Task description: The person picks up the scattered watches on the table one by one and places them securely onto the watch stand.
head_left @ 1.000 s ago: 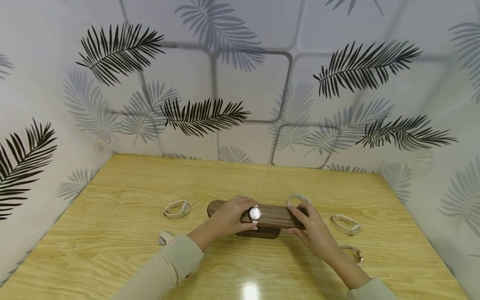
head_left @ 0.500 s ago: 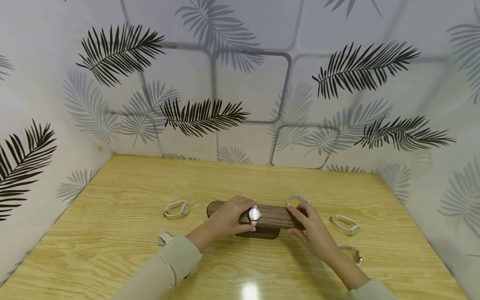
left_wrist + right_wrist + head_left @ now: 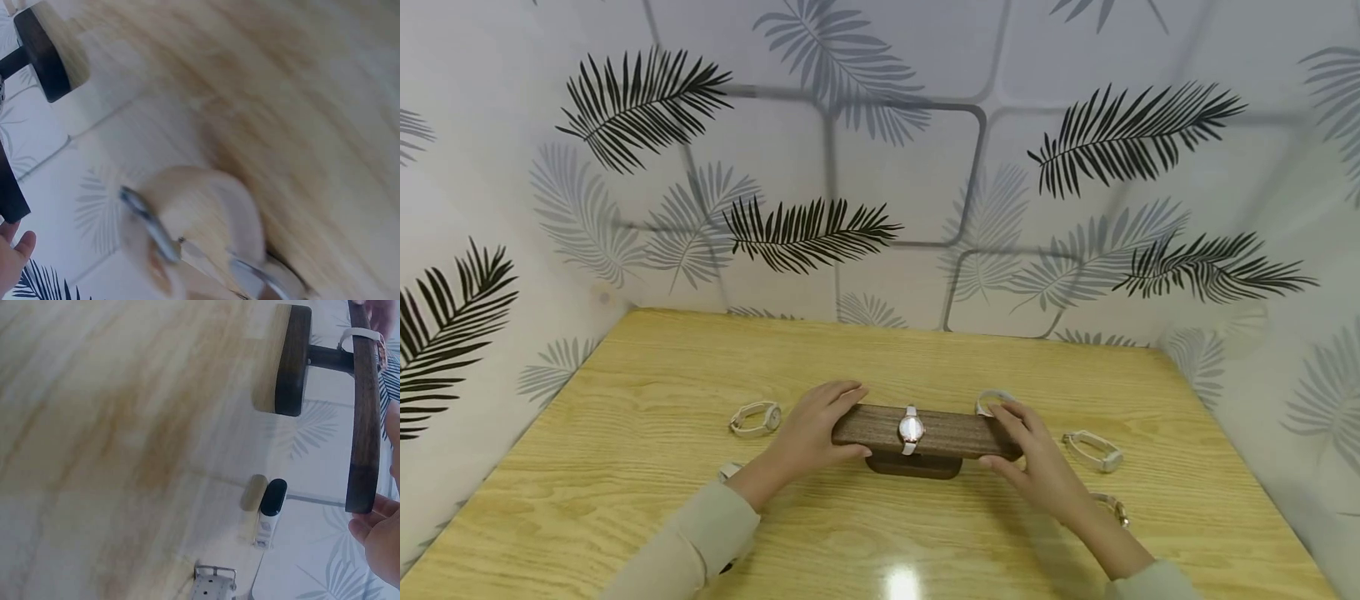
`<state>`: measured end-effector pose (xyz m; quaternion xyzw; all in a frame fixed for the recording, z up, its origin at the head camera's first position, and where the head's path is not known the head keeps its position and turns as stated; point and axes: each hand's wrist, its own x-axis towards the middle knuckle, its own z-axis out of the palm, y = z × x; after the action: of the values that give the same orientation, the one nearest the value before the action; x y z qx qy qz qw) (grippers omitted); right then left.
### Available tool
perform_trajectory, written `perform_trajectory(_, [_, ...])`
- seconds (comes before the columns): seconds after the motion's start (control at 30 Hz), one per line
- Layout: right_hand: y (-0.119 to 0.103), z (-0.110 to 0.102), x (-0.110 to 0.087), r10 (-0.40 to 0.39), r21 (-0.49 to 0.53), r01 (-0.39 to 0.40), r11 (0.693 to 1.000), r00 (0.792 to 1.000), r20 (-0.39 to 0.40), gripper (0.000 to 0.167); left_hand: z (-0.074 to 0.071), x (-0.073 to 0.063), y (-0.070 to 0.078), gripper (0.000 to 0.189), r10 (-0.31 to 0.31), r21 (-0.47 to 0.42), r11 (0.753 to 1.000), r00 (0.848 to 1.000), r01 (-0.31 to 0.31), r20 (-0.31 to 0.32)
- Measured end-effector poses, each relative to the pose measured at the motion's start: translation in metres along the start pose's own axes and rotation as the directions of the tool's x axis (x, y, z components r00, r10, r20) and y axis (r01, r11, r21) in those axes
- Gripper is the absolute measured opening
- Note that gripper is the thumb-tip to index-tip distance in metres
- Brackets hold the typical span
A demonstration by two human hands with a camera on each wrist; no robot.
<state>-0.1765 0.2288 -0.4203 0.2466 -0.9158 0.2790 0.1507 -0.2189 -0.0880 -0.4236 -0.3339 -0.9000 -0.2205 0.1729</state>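
Observation:
A dark wooden watch stand (image 3: 880, 427), a long bar on a short foot (image 3: 913, 464), stands mid-table. Round its bar sits a white-strapped watch (image 3: 912, 429) with a round rose-gold case, slightly left of the bar's middle as the right wrist view also shows the strap (image 3: 359, 331). My left hand (image 3: 805, 429) grips the bar's left end, thumb in front and fingers behind. At the other end my right hand (image 3: 1037, 462) holds the bar the same way. Both hands cover the bar's ends in the head view.
Several light-strapped watches lie around: one on the left (image 3: 772, 417), one partly behind my left arm (image 3: 730, 471), one on the right (image 3: 1108, 460), and a rose-gold one (image 3: 1120, 510) by my right forearm. Behind the stand rests a pale band (image 3: 995, 395). Leaf-patterned cloth (image 3: 887, 183) borders the table.
My left hand has slid left from beside the mounted watch to the bar's left end, uncovering more of the bar. My right hand stays at the right end; the stand has hardly moved.

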Motion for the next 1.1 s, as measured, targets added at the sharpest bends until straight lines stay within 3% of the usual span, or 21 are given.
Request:
perform_trajectory(0.23, [0.008,-0.012,0.006,0.02,0.055,-0.016,0.998,0.997,-0.075,0.059,-0.004,-0.008,-0.004,0.078,-0.067,-0.028,0.997,0.997,0.068,0.025])
perform_trajectory(0.7, [0.041,-0.013,0.025,0.166,0.094,-0.154,0.984,0.976,-0.138,0.052,-0.008,-0.014,-0.007,0.068,-0.051,-0.028,0.998,0.998,0.051,0.024])
perform_trajectory(0.83, [0.049,-0.012,0.026,0.213,0.076,-0.205,0.976,0.97,-0.113,0.052,-0.009,-0.015,-0.006,0.064,-0.051,-0.046,0.998,0.998,0.053,0.037])
perform_trajectory(1.1, [0.06,-0.007,0.026,0.294,-0.012,-0.294,0.956,0.954,0.053,0.052,-0.008,-0.016,-0.008,0.059,-0.041,-0.07,0.997,0.999,0.043,0.034])
